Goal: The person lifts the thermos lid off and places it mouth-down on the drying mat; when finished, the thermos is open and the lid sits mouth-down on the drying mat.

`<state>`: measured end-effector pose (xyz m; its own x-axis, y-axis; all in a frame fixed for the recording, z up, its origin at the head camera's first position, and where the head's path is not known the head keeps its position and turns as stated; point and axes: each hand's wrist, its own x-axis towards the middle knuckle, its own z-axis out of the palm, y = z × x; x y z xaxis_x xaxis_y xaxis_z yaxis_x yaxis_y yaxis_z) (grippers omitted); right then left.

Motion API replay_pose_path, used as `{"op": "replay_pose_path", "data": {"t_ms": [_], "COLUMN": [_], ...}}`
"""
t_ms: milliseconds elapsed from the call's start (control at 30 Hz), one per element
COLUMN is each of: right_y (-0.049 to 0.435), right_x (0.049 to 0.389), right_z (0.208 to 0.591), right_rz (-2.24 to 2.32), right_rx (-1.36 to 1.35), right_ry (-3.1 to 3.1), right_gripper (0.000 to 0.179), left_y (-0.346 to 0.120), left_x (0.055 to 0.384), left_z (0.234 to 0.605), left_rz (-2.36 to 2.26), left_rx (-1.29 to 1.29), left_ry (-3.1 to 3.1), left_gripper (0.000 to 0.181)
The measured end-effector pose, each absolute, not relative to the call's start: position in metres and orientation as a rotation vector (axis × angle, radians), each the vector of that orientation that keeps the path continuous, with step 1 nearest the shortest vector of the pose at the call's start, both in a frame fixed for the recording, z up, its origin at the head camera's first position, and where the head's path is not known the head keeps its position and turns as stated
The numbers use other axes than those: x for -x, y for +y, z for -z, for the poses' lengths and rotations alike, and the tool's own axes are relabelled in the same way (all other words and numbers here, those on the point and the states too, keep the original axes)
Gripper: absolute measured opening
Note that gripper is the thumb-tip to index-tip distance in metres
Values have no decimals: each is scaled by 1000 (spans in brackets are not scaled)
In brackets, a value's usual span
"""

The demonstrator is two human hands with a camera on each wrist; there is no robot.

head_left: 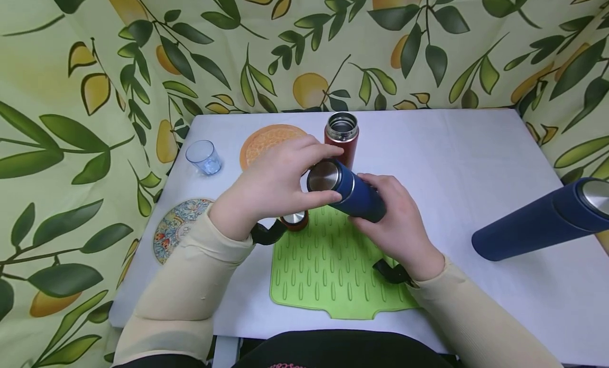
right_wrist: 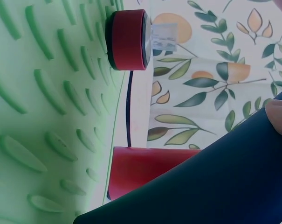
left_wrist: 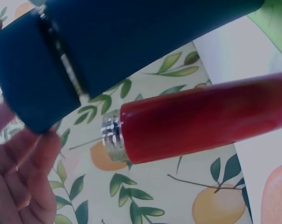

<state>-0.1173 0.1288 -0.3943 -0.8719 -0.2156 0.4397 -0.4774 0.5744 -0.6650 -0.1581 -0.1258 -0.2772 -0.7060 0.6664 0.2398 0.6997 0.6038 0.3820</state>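
Observation:
A small blue thermos (head_left: 362, 198) is held tilted above the green mat (head_left: 328, 278). My right hand (head_left: 400, 228) grips its lower body. At its upper end, my left hand (head_left: 271, 185) holds the steel-topped blue cap (head_left: 325, 176) between thumb and fingers. In the left wrist view a silver ring shows between the cap and the body. Just behind stands a red thermos (head_left: 349, 151), upright with its steel mouth uncovered. Its red lid (right_wrist: 129, 41) rests at the mat's edge, partly hidden by my left wrist in the head view.
A taller blue thermos (head_left: 533, 220) stands at the right. On the left are a clear glass (head_left: 204, 157) and a patterned round mat (head_left: 173, 225). An orange round mat (head_left: 261, 138) lies at the back, beside the red thermos. Leaf-print cloth hangs behind the table.

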Motion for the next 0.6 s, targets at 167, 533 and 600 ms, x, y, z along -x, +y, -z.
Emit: {"op": "replay_pose_path", "data": {"t_ms": [167,533,600], "right_y": [128,130,131], "right_x": [118,119,118], "right_z": [395,395,395], "right_rz": [-1179,-1190,-1189], "right_rx": [-578,-541,-541], "right_ry": [-2498,-2503,-2503], "right_gripper": [84,83,84], "left_y": [-122,-132,-133], "left_x": [157,157,156], "left_z": [281,282,282], "left_rz": [625,805,780], "left_rx": [1080,1437,1478], "left_ry": [-2742,-2638,-2649], "left_gripper": [75,71,68]}}
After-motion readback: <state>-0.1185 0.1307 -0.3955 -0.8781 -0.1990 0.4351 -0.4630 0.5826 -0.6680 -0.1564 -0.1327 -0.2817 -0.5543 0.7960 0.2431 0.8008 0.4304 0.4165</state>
